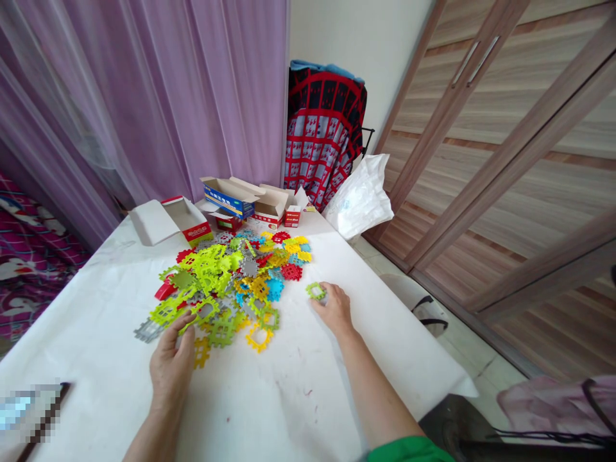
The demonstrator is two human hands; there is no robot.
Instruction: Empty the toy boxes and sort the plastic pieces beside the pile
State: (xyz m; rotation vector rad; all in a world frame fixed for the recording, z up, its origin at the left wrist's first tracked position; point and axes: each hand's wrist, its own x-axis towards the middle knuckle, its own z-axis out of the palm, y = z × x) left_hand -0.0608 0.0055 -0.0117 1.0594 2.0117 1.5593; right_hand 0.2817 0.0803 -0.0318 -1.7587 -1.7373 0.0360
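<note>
A heap of flat plastic interlocking pieces [231, 282] in lime, yellow, grey, blue and red lies on the white-covered table [289, 398]. My left hand [171, 366] rests at the heap's near edge, fingers bent, its fingertips on a lime piece [180, 321] and beside a yellow piece [201, 351]. My right hand [332, 309] sits to the right of the heap, fingers curled on a small green piece [316, 290] that lies apart on the table.
Several opened cardboard boxes [231, 199] stand at the table's far edge. A white plastic bag [360, 199] hangs off the far right corner. A red patterned cloth [322, 141] drapes a chair behind. A phone [33, 410] lies at near left.
</note>
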